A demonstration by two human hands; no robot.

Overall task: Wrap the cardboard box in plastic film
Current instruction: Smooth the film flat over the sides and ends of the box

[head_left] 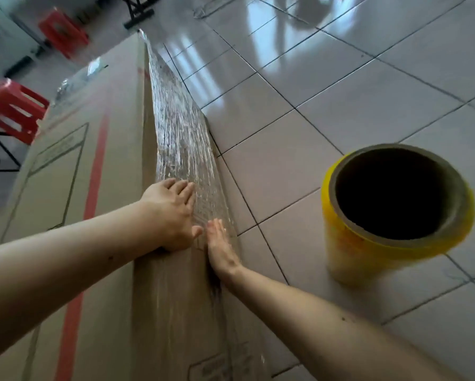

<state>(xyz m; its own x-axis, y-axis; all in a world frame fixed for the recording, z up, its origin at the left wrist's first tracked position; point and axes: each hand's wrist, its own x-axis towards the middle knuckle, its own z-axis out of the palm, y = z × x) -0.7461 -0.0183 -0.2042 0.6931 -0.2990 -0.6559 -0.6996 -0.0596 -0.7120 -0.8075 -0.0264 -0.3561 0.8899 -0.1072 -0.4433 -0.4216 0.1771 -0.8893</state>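
Observation:
A large brown cardboard box (93,166) with a red stripe stands on the tiled floor and fills the left of the head view. Wrinkled clear plastic film (181,133) runs down its right side face. My left hand (173,213) lies flat over the box's top edge, fingers straight and pressing the film onto the side. My right hand (219,246) presses flat against the same side just below it, fingers straight. The film roll (390,215), yellow-tinted with a brown cardboard core, stands upright on the floor to the right, apart from both hands.
Glossy white floor tiles (340,92) spread to the right and behind the box. Two red plastic stools (13,108) (63,31) stand at the back left beside black metal frame legs (140,12).

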